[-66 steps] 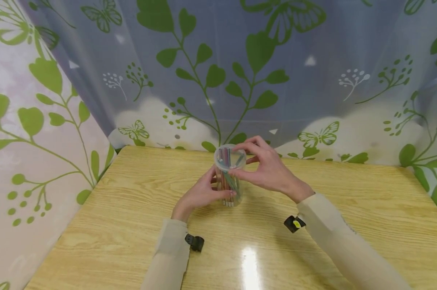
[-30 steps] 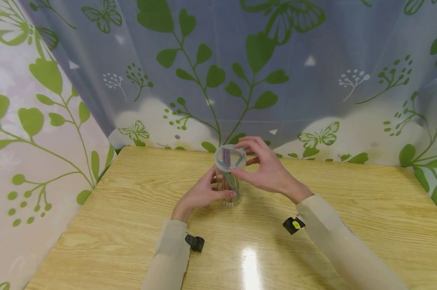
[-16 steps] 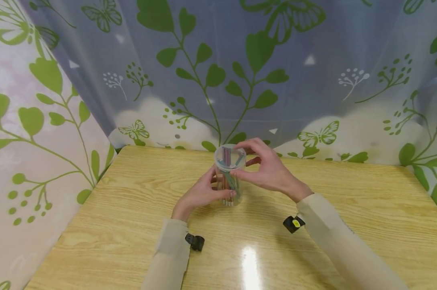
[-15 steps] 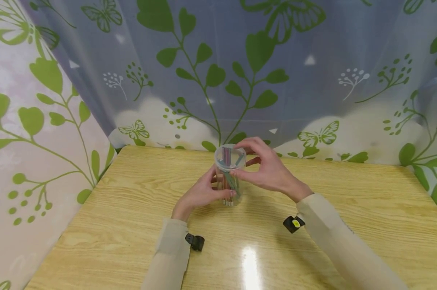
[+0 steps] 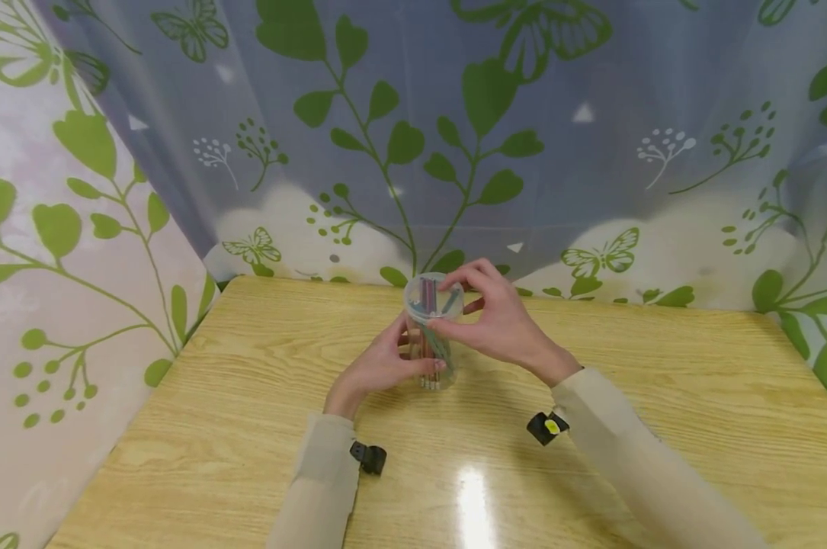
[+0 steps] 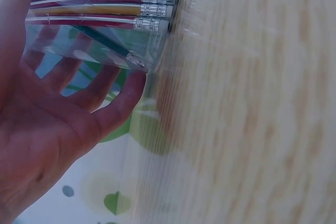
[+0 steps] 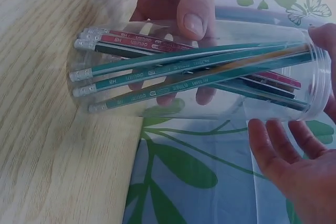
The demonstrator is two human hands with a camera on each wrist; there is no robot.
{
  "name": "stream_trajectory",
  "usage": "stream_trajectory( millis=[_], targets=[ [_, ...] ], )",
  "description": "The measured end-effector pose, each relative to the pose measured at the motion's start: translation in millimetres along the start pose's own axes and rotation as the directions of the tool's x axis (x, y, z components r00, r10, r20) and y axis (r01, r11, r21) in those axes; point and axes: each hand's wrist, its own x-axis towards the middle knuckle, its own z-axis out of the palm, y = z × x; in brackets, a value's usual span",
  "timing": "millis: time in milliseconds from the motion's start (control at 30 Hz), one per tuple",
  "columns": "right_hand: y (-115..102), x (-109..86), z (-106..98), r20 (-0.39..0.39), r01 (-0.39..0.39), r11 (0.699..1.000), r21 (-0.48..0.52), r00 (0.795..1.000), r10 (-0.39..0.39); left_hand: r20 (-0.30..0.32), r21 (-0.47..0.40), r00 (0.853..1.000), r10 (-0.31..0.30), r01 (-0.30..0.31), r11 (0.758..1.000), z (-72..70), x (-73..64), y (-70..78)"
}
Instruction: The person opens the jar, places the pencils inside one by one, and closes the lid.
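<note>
A clear plastic jar (image 7: pixel 231 35) stands upright, holding several eraser-tipped pencils (image 7: pixel 157 91) in green, red, black and yellow-brown. My left hand (image 5: pixel 379 362) grips its body from the left; in the right wrist view that thumb presses the near wall, with fingers showing behind through the plastic. On top sits a round clear lid (image 5: pixel 423 312). From the right, my right hand (image 5: pixel 498 316) holds the lid's rim between thumb and fingers. In the left wrist view the pencils' eraser ends (image 6: pixel 152 24) lie near the jar's base, close to the tabletop.
The wood-grain table (image 5: pixel 248 366) spreads around the jar, with its back edge close behind. A patterned curtain (image 5: pixel 399 191) hangs beyond that edge, and another patterned cloth (image 5: pixel 56 305) hangs at the left. Black wrist cameras (image 5: pixel 368 458) are strapped to both wrists.
My right hand and wrist have shifted slightly left, with the fingers a little further over the lid. The left hand keeps its grip, and the jar stays in place.
</note>
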Motion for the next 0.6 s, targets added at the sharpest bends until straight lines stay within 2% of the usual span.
stream_trajectory(
  millis=[300,600],
  targets=[
    [5.2,-1.6,-0.5,0.044,0.017,0.999,0.035,0.999,-0.019,0.008,-0.001,1.0,0.01,-0.01,1.0,-0.9,-0.5,-2.0],
    [2.0,-2.3,7.8,-0.058,-0.014,0.999,0.051,0.998,0.017,-0.005,0.018,1.0,-0.006,0.006,1.0,-0.5,-0.6,0.2]
  ],
)
